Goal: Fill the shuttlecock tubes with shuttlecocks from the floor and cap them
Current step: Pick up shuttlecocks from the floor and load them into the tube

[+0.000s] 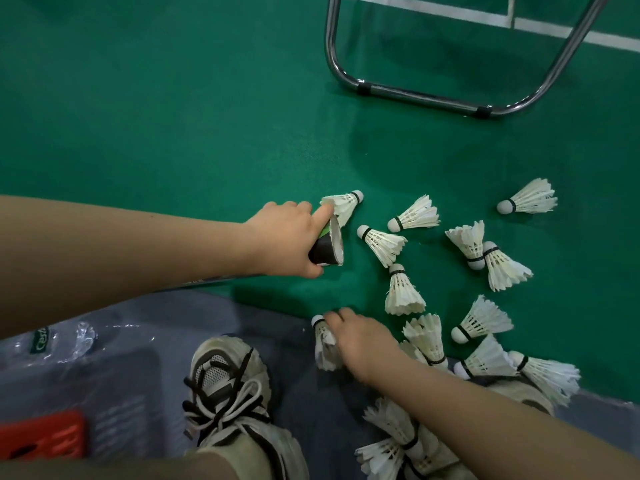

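Note:
My left hand (287, 237) grips a black and green shuttlecock tube (327, 249) near its open mouth, which faces right, low over the green floor. My index finger lies along the tube's top, next to a white shuttlecock (343, 204). My right hand (363, 341) holds another shuttlecock (323, 344) by its feathers, cork pointing up-left, below the tube's mouth. Several white feather shuttlecocks (405, 292) lie scattered on the floor to the right, and more (394, 441) lie under my right forearm.
A chrome chair frame (415, 95) stands at the upper right on the green court floor (173, 116). My sneaker (228, 386) rests on a grey mat (277, 323). Clear plastic wrap (69, 341) and a red object (41, 434) lie at the lower left.

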The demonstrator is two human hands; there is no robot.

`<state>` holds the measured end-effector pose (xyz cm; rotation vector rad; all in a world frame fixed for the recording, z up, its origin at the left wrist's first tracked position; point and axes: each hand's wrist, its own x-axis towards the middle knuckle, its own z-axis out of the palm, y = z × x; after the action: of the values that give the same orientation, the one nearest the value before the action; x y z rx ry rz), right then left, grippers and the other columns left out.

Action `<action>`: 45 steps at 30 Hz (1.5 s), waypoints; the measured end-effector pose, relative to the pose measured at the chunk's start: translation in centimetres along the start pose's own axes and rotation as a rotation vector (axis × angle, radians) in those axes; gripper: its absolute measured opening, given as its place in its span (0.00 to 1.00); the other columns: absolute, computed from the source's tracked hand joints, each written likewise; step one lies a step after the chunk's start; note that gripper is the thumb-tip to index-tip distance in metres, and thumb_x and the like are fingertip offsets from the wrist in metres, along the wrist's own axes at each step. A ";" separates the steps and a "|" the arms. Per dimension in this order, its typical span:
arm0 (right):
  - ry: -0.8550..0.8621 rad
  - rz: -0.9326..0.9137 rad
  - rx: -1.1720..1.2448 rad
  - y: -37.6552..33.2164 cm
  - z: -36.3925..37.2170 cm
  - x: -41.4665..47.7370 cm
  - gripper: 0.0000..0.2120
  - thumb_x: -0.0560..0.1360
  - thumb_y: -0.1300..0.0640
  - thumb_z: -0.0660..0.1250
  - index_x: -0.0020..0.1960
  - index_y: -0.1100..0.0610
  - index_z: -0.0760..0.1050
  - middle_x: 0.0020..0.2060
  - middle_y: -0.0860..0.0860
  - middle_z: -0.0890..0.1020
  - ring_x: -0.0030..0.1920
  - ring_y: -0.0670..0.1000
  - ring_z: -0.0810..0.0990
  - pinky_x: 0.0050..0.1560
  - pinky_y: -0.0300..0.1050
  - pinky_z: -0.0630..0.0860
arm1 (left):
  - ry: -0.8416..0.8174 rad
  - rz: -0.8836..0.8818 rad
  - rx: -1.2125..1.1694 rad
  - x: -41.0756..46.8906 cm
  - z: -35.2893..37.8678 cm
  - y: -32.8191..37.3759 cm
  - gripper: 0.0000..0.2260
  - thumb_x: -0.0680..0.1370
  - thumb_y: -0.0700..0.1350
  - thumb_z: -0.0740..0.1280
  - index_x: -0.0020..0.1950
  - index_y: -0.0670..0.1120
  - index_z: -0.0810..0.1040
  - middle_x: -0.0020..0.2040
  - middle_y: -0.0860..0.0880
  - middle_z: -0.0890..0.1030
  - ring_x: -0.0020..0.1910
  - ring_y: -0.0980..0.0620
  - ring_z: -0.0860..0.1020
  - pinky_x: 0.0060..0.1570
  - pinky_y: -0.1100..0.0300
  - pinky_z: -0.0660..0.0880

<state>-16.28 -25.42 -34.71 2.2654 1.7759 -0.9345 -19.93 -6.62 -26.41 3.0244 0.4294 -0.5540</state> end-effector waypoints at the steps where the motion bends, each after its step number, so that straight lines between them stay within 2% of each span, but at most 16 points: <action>1: 0.003 0.038 0.027 0.4 -0.4 0.2 0.21 0.76 0.64 0.58 0.68 0.59 0.61 0.58 0.59 0.73 0.55 0.61 0.76 0.51 0.53 0.73 | 0.000 -0.001 -0.004 0.1 0.0 -0.1 0.36 0.69 0.62 0.67 0.69 0.46 0.58 0.54 0.43 0.73 0.54 0.41 0.74 0.48 0.51 0.71; 4: 0.083 0.177 0.123 1.7 -0.9 1.0 0.19 0.75 0.66 0.57 0.65 0.58 0.65 0.52 0.57 0.78 0.51 0.59 0.78 0.46 0.49 0.73 | 0.005 -0.007 -0.021 0.1 0.0 -0.3 0.34 0.69 0.62 0.67 0.67 0.46 0.60 0.53 0.43 0.73 0.53 0.41 0.74 0.49 0.51 0.71; 8: 0.257 0.427 0.412 3.5 -2.2 1.6 0.12 0.78 0.60 0.57 0.59 0.55 0.74 0.47 0.54 0.82 0.44 0.55 0.78 0.42 0.45 0.72 | 0.004 -0.005 -0.027 0.0 -0.1 -0.2 0.35 0.69 0.62 0.67 0.68 0.46 0.59 0.53 0.43 0.74 0.53 0.41 0.74 0.49 0.50 0.72; 11: 0.359 0.523 0.635 4.6 -3.8 1.9 0.10 0.77 0.58 0.59 0.54 0.56 0.76 0.44 0.53 0.81 0.39 0.51 0.74 0.38 0.43 0.69 | 0.005 -0.009 -0.034 0.0 -0.3 -0.3 0.35 0.69 0.62 0.67 0.68 0.46 0.59 0.53 0.43 0.73 0.53 0.42 0.74 0.49 0.50 0.72; 13: 0.361 0.569 0.945 5.0 -4.6 2.4 0.10 0.76 0.59 0.61 0.55 0.57 0.76 0.42 0.53 0.80 0.36 0.50 0.75 0.37 0.43 0.73 | 0.006 -0.010 -0.034 -0.1 -0.2 -0.3 0.34 0.69 0.61 0.67 0.67 0.46 0.60 0.53 0.44 0.74 0.52 0.42 0.75 0.48 0.50 0.72; 16: 0.244 0.526 1.513 5.0 -5.8 3.0 0.19 0.77 0.59 0.63 0.67 0.58 0.68 0.52 0.55 0.79 0.51 0.52 0.79 0.49 0.43 0.77 | 0.003 -0.010 -0.033 -0.1 -0.2 -0.1 0.33 0.69 0.62 0.67 0.66 0.47 0.61 0.53 0.44 0.74 0.52 0.42 0.75 0.48 0.51 0.71; 17: 0.212 0.504 1.514 5.1 -5.9 3.2 0.21 0.78 0.57 0.63 0.69 0.56 0.64 0.55 0.54 0.77 0.55 0.52 0.78 0.54 0.45 0.76 | 0.002 -0.009 -0.030 0.0 -0.2 -0.1 0.32 0.69 0.62 0.67 0.66 0.47 0.61 0.53 0.44 0.74 0.52 0.42 0.75 0.48 0.51 0.71; 19: 0.189 0.475 1.257 5.2 -5.8 3.1 0.24 0.77 0.54 0.63 0.71 0.54 0.62 0.56 0.51 0.76 0.56 0.52 0.76 0.59 0.47 0.72 | 0.001 -0.006 -0.028 0.1 -0.3 0.1 0.32 0.69 0.62 0.67 0.65 0.46 0.61 0.53 0.44 0.74 0.52 0.42 0.75 0.48 0.51 0.71; 22: 0.152 0.338 0.832 5.6 -5.1 2.1 0.25 0.73 0.56 0.67 0.68 0.51 0.65 0.59 0.50 0.75 0.56 0.50 0.75 0.57 0.45 0.72 | -0.001 0.001 -0.023 0.1 -0.3 0.2 0.33 0.69 0.62 0.67 0.65 0.46 0.61 0.53 0.44 0.74 0.53 0.42 0.74 0.49 0.51 0.71; 26: -0.159 0.034 0.286 5.6 -4.0 0.6 0.22 0.71 0.50 0.69 0.64 0.48 0.71 0.62 0.50 0.71 0.62 0.53 0.71 0.62 0.48 0.70 | 0.002 0.003 -0.019 0.1 -0.4 0.3 0.34 0.69 0.62 0.67 0.67 0.46 0.60 0.53 0.44 0.74 0.53 0.42 0.74 0.49 0.50 0.71; 28: -0.193 0.002 0.075 5.5 -3.4 0.4 0.17 0.73 0.52 0.65 0.62 0.50 0.73 0.62 0.51 0.71 0.60 0.55 0.71 0.58 0.48 0.71 | 0.005 0.005 -0.011 0.1 -0.5 0.5 0.34 0.69 0.62 0.67 0.67 0.46 0.60 0.53 0.44 0.73 0.53 0.42 0.74 0.48 0.51 0.70; 30: -0.130 0.064 0.077 5.5 -3.0 0.5 0.13 0.76 0.56 0.60 0.59 0.54 0.75 0.58 0.53 0.74 0.56 0.56 0.75 0.53 0.48 0.73 | 0.000 0.008 -0.011 0.1 -0.5 0.6 0.34 0.69 0.62 0.67 0.67 0.46 0.60 0.52 0.44 0.73 0.52 0.42 0.74 0.47 0.51 0.70; 32: 0.009 0.165 0.243 5.5 -3.1 0.6 0.12 0.78 0.56 0.59 0.57 0.58 0.75 0.54 0.54 0.76 0.54 0.56 0.77 0.52 0.48 0.73 | 0.000 0.013 -0.011 0.1 -0.5 0.6 0.34 0.69 0.63 0.67 0.67 0.46 0.60 0.52 0.44 0.73 0.52 0.42 0.74 0.47 0.52 0.70; 36: 0.280 0.322 0.618 6.2 -4.8 0.4 0.18 0.78 0.53 0.60 0.67 0.54 0.68 0.63 0.51 0.75 0.56 0.53 0.78 0.58 0.47 0.71 | 0.010 0.017 -0.007 0.1 -0.5 0.8 0.35 0.69 0.63 0.67 0.67 0.46 0.60 0.52 0.44 0.73 0.52 0.42 0.75 0.47 0.52 0.70; 40: 0.191 0.297 0.512 7.7 -5.6 -0.5 0.16 0.77 0.58 0.61 0.65 0.54 0.71 0.60 0.51 0.78 0.56 0.51 0.77 0.57 0.42 0.71 | 0.015 0.028 0.006 0.3 -0.5 1.1 0.34 0.69 0.62 0.67 0.67 0.46 0.61 0.52 0.44 0.73 0.52 0.43 0.75 0.46 0.53 0.70; 45: 0.013 0.250 0.384 8.5 -5.6 -2.2 0.15 0.76 0.60 0.60 0.61 0.55 0.75 0.56 0.53 0.80 0.55 0.51 0.78 0.57 0.44 0.74 | 0.018 0.076 0.018 0.3 -0.4 2.6 0.35 0.69 0.63 0.67 0.67 0.46 0.60 0.53 0.45 0.74 0.53 0.43 0.75 0.47 0.52 0.70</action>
<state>-6.63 -27.32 -31.39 2.6427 1.3642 -1.2992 -18.83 -9.02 -26.13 3.0500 0.3108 -0.5295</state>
